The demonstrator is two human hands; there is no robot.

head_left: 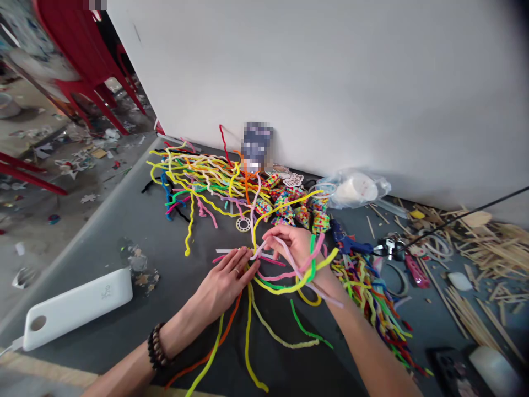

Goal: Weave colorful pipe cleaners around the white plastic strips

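Note:
My left hand (231,278) lies low over the dark table, fingers extended side by side. Its fingertips and thumb hold the crossing point of several pipe cleaners, which it partly hides. From there a yellow pipe cleaner (249,336), an orange one (226,331) and a pale yellow one (275,335) fan toward me. My right hand (291,245) pinches a lilac pipe cleaner (285,246) just right of the left fingertips. Pink, green and yellow strands curve across my right wrist. A white strip (227,251) lies beneath the crossing.
Behind lies a pile of pipe cleaners (206,171), beside bead-patterned bundles (283,204) and a plastic bag (355,187). On the right are a blue glue gun (351,242), keys (392,247), more pipe cleaners (372,298) and wooden sticks (487,253). A white power bank (78,309) lies left.

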